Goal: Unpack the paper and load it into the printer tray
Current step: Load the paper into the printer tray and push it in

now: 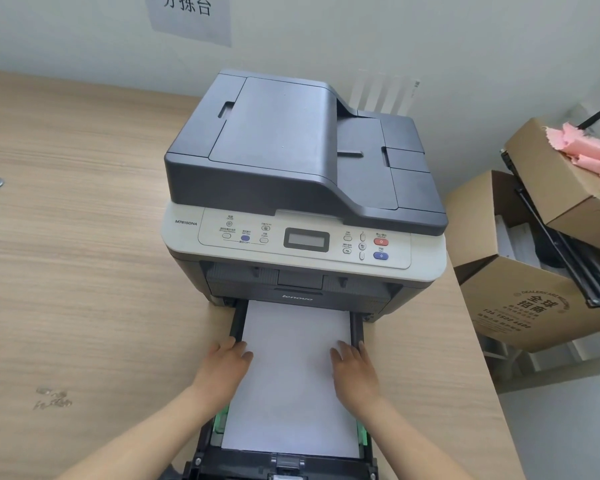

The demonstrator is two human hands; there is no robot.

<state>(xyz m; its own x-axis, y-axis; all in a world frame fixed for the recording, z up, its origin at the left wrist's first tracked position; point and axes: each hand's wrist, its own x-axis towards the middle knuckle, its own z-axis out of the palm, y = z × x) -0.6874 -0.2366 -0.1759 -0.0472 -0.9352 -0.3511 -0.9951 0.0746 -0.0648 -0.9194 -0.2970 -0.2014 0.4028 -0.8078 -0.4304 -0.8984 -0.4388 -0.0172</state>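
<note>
Paper (293,372) fills the tray (238,322) of Lenovo M7615DNA printer (305,188).

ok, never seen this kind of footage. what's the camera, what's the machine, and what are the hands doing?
It is one wide-angle camera worn on a person's head, looking forward and down, so the bare arms enter from the bottom edge. There is no robot.

The machine is a grey office printer standing on a wooden desk. Its paper tray is pulled out toward the person, with a stack of white paper lying in it.

The left hand and right hand rest flat on the stack's two sides, fingers open, gripping nothing.

Right of the desk are cardboard boxes; one holds pink cloth.
</note>
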